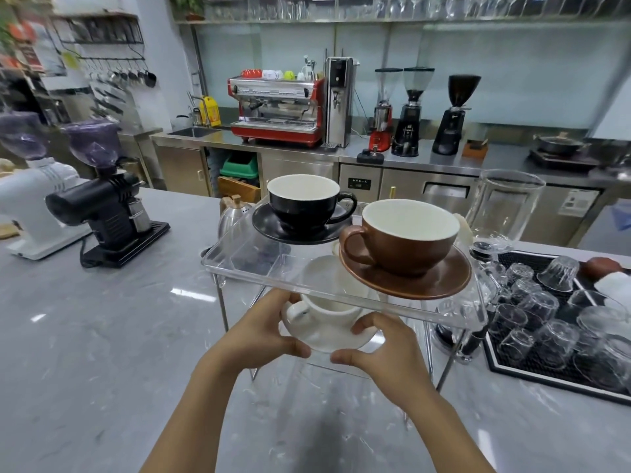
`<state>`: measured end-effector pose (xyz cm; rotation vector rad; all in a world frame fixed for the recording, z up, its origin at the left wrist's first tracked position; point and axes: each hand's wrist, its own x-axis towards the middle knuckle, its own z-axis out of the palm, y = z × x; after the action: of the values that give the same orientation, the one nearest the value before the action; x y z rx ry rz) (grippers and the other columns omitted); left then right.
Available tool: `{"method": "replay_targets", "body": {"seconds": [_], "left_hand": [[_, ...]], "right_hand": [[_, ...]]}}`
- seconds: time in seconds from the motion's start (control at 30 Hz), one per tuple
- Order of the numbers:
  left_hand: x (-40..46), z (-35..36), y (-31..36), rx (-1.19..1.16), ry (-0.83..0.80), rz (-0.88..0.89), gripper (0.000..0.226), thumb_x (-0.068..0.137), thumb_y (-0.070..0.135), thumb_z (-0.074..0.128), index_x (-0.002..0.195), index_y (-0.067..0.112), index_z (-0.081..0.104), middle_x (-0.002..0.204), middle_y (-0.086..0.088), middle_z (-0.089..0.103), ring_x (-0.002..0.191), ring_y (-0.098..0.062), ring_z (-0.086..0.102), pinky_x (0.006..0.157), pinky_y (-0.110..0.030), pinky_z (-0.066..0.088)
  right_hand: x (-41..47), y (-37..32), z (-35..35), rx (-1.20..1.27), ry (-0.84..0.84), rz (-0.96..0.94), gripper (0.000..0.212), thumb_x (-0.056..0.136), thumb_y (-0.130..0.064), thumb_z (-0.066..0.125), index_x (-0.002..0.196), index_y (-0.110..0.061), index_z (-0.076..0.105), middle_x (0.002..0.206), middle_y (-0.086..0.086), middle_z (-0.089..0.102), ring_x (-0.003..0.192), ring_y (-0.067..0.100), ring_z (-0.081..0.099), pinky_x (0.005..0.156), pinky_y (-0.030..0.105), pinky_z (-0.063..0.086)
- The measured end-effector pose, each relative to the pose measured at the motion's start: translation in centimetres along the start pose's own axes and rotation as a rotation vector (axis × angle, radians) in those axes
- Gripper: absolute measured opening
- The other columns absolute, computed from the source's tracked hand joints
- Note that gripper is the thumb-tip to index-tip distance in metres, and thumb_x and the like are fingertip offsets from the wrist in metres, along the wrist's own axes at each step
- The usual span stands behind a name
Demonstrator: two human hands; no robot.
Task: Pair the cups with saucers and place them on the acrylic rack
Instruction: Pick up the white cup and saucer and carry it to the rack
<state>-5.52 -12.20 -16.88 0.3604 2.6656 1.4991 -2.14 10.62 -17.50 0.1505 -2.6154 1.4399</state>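
A clear acrylic rack on metal legs stands on the grey counter. On its top shelf sit a black cup on a black saucer at the back and a brown cup on a brown saucer at the front right. Under the shelf, my left hand and my right hand hold a white saucer by its rim. A white cup stands on that saucer, partly seen through the shelf.
Two coffee grinders, one black and one white, stand at the left. A black mat with several upturned glasses lies at the right. A metal kettle and a tall glass vessel are behind the rack.
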Motion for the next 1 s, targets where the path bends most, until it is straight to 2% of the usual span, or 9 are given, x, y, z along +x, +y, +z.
{"method": "replay_targets", "body": {"seconds": [0.07, 0.17, 0.23, 0.37, 0.53, 0.63, 0.73, 0.9, 1.0], "left_hand": [[0.6, 0.1, -0.2, 0.004, -0.035, 0.0, 0.066, 0.06, 0.009, 0.093, 0.109, 0.038, 0.059, 0.112, 0.006, 0.065, 0.11, -0.013, 0.063, 0.089, -0.024, 0.054], [1.3, 0.1, -0.2, 0.018, -0.08, -0.004, 0.065, 0.063, 0.005, 0.092, 0.12, 0.018, 0.063, 0.117, -0.004, 0.07, 0.113, -0.021, 0.064, 0.097, -0.04, 0.054], [1.8, 0.2, -0.4, 0.028, -0.085, -0.01, 0.066, 0.064, 0.006, 0.092, 0.122, 0.016, 0.063, 0.118, -0.004, 0.07, 0.114, -0.021, 0.064, 0.1, -0.045, 0.052], [2.3, 0.6, -1.0, 0.018, -0.089, -0.014, 0.071, 0.064, 0.008, 0.092, 0.126, 0.02, 0.06, 0.123, 0.002, 0.069, 0.118, -0.018, 0.062, 0.103, -0.044, 0.051], [2.7, 0.9, -1.8, 0.047, -0.089, -0.026, 0.064, 0.062, 0.012, 0.092, 0.118, 0.027, 0.064, 0.114, 0.009, 0.07, 0.109, -0.014, 0.065, 0.089, -0.025, 0.054], [2.8, 0.9, -2.1, 0.037, -0.084, -0.019, 0.064, 0.061, 0.013, 0.092, 0.117, 0.026, 0.065, 0.114, 0.008, 0.071, 0.11, -0.014, 0.066, 0.092, -0.03, 0.055], [2.8, 1.0, -2.1, 0.054, -0.072, 0.002, 0.063, 0.061, 0.017, 0.093, 0.117, 0.029, 0.065, 0.114, 0.011, 0.071, 0.109, -0.01, 0.065, 0.092, -0.028, 0.055], [2.4, 1.2, -2.1, 0.101, -0.015, 0.017, 0.06, 0.064, 0.024, 0.093, 0.107, 0.048, 0.058, 0.11, 0.022, 0.066, 0.106, 0.0, 0.062, 0.091, -0.025, 0.051], [1.8, 1.5, -1.9, 0.146, 0.03, 0.027, 0.057, 0.066, 0.025, 0.091, 0.113, 0.035, 0.06, 0.112, 0.018, 0.064, 0.107, -0.003, 0.06, 0.095, -0.032, 0.052]], "right_hand": [[0.1, 0.1, 0.1, -0.001, -0.006, 0.0, 0.04, 0.045, -0.056, 0.088, 0.073, -0.049, 0.06, 0.093, -0.049, 0.054, 0.093, -0.027, 0.047, 0.064, 0.006, 0.036], [0.4, 0.0, 0.2, -0.005, -0.017, -0.004, 0.04, 0.052, -0.045, 0.091, 0.074, -0.044, 0.058, 0.091, -0.051, 0.053, 0.091, -0.029, 0.047, 0.057, 0.003, 0.04], [0.7, 0.1, 0.3, 0.003, -0.02, -0.006, 0.041, 0.054, -0.038, 0.092, 0.079, -0.043, 0.06, 0.09, -0.04, 0.061, 0.09, -0.021, 0.054, 0.062, -0.001, 0.043], [1.1, 0.4, 0.8, 0.009, -0.028, 0.031, 0.052, 0.056, -0.036, 0.092, 0.101, -0.031, 0.066, 0.096, -0.017, 0.068, 0.089, 0.001, 0.063, 0.072, 0.01, 0.045], [1.2, 0.5, 1.3, -0.062, -0.028, 0.051, 0.045, 0.058, -0.035, 0.092, 0.085, -0.04, 0.057, 0.087, -0.024, 0.061, 0.083, -0.007, 0.057, 0.064, 0.004, 0.038], [1.3, 0.7, 1.4, -0.096, -0.025, 0.087, 0.044, 0.059, -0.039, 0.091, 0.086, -0.037, 0.057, 0.09, -0.023, 0.057, 0.085, 0.0, 0.056, 0.07, 0.008, 0.037], [1.4, 1.1, 1.5, -0.135, -0.033, 0.133, 0.043, 0.061, -0.046, 0.088, 0.09, -0.035, 0.058, 0.106, -0.012, 0.059, 0.1, 0.011, 0.055, 0.082, 0.021, 0.043], [1.3, 1.1, 1.4, -0.216, -0.037, 0.151, 0.044, 0.066, -0.055, 0.083, 0.096, -0.035, 0.057, 0.117, -0.008, 0.057, 0.112, 0.013, 0.054, 0.091, 0.025, 0.047], [0.9, 0.8, 1.3, -0.252, -0.029, 0.137, 0.045, 0.07, -0.058, 0.078, 0.101, -0.034, 0.055, 0.117, -0.008, 0.055, 0.113, 0.014, 0.053, 0.094, 0.028, 0.049]]}}
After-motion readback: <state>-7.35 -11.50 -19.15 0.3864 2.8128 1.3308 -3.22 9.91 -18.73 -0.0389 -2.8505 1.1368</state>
